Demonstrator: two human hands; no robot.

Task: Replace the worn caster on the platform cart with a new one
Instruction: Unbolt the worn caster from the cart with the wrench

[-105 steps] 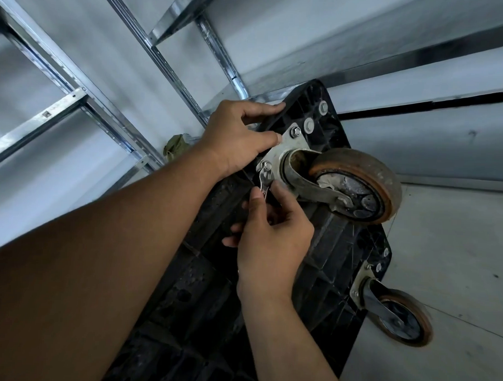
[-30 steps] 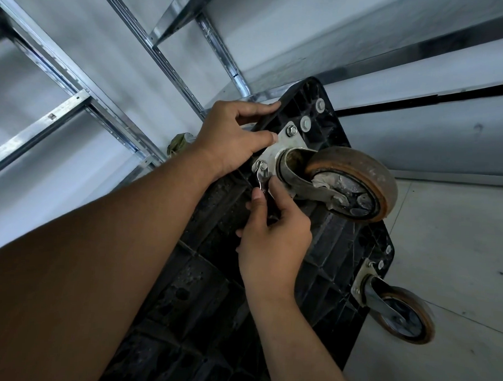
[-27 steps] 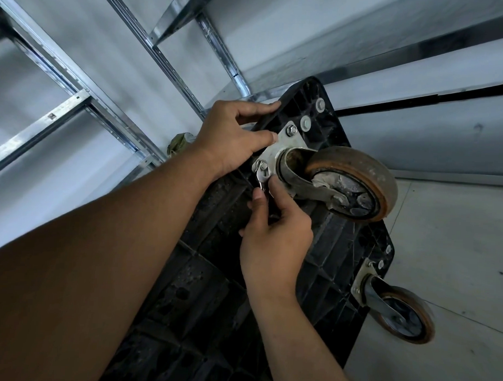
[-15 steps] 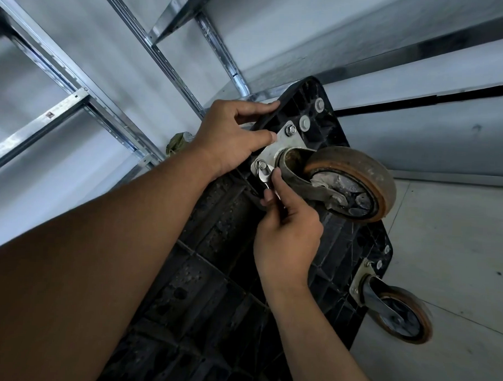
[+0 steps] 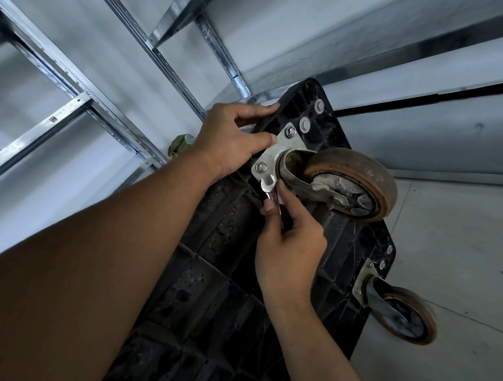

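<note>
— How does the worn caster look to us?

— Its tread is brown, scuffed and dusted grey, with an orange ring round a dirty metal hub. A grimy steel fork holds the wheel and swivels on a pale square mounting plate. The wheel hangs just above and to the right of our right hand.

— And where is the plate fixed?

— It is bolted flat to the black ribbed underside of the platform cart, which stands tipped on its edge. We see one nut at the corner nearest our right fingertips. Another sits at the far corner, beside our left thumb.

— What are our hands doing?

— Our right hand pinches a small wrench between thumb and fingers. Its open head lies at the plate's near edge, just below that nut. We cannot tell whether it sits on a fastener. Our left hand grips the cart's rim, with the fingers hooked over the edge and the thumb pressed on the plate.

— And farther out?

— A second caster, also orange-rimmed, is fixed to the cart well below and to the right of our right hand, seen against the grey floor. Metal shelving uprights run to the left of our left hand. A greenish bundle lies just beside that wrist.
</note>
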